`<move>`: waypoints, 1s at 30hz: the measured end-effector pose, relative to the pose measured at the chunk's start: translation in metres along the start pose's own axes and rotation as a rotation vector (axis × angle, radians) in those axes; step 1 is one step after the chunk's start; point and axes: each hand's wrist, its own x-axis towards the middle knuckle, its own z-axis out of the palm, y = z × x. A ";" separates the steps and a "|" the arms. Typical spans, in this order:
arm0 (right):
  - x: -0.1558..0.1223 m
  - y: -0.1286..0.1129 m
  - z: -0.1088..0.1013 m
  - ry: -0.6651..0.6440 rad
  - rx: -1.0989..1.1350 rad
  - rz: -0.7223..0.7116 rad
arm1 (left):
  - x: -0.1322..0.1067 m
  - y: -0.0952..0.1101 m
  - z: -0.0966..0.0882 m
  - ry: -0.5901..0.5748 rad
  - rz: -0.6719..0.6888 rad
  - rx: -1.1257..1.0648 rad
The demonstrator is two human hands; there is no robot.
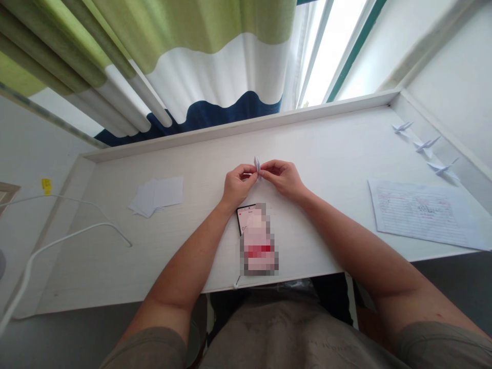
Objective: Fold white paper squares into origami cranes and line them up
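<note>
Between my two hands, above the middle of the white desk (207, 215), stands a small folded piece of white paper (257, 163), its narrow point upward. My left hand (239, 182) pinches it from the left with thumb and fingers. From the other side my right hand (282, 177) pinches the same paper, the fingertips of both hands nearly meeting. The paper's lower part is mostly hidden by my fingers. Just nearer to me lies a phone (242, 218), its screen lit and largely blurred out.
Loose white paper squares (167, 191) lie at the left. Several folded paper cranes (425, 146) stand in a row at the far right, above a written sheet (418, 212). A white cable (77, 234) hangs at the left. A raised ledge (246, 125) and curtain (215, 66) border the back.
</note>
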 end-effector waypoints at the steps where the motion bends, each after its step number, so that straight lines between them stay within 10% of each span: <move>1: 0.000 0.000 0.000 0.002 -0.007 -0.007 | 0.000 0.001 0.000 -0.001 -0.001 -0.005; 30: -0.001 -0.001 -0.001 -0.014 -0.030 0.004 | -0.001 0.004 0.001 -0.006 -0.003 -0.108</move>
